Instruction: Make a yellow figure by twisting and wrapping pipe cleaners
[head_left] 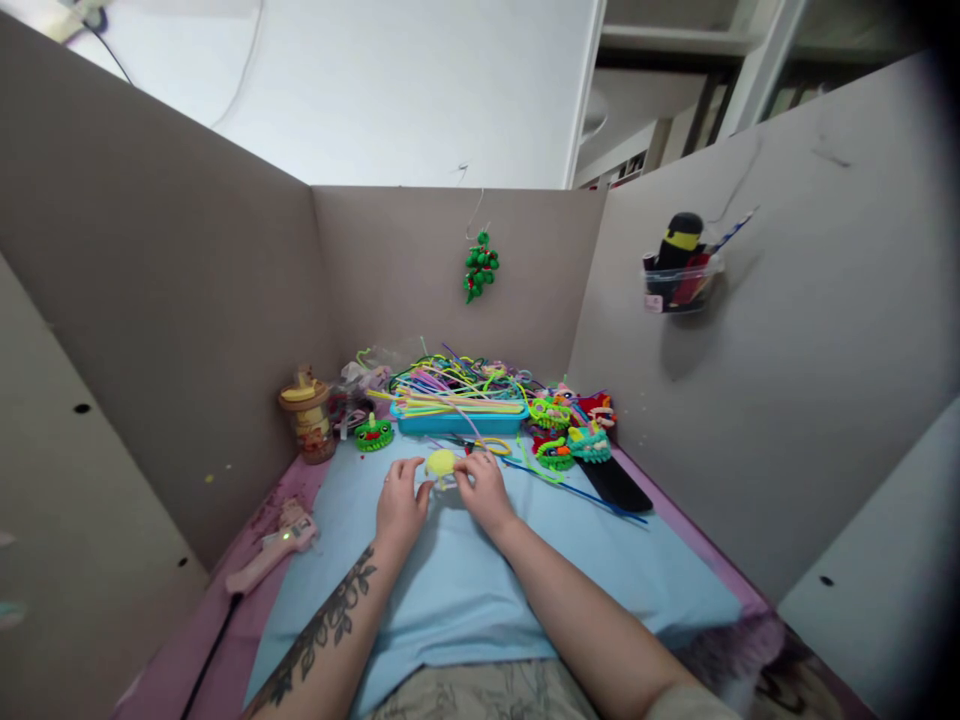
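Pinching from both sides, the two hands meet over a small yellow fuzzy piece [440, 463] that sits on the light blue cloth [480, 590] at the middle of the surface. The left hand [400, 505], on a tattooed forearm, curls its fingers onto the left edge of the yellow piece; the right hand [484, 488] closes its fingertips on the right edge, with a ring on one finger. Both hands are closed lightly on it, and whether the piece is lifted off the cloth or lying on it cannot be told.

Just beyond the hands, a blue tray [459, 420] holds a loose heap of coloured pipe cleaners [450, 385], which spill over its far and right sides. To the left of the tray stands a small green ornament [373, 433], and further left a brown jar [307, 415] with a yellow top, close to the left cardboard wall. To the right of the tray lie several finished fuzzy pieces in green, teal and red [574, 430], beside a black flat strip [615, 485] and a blue pipe cleaner [577, 493] stretched across the cloth.

At the near left, a pink glue gun [274, 548] rests on the pink surface with its cord running toward the near edge. A green beaded cluster [480, 266] hangs from a hook on the far wall, and a clear holder [679, 272] with tools is fixed to the right wall.
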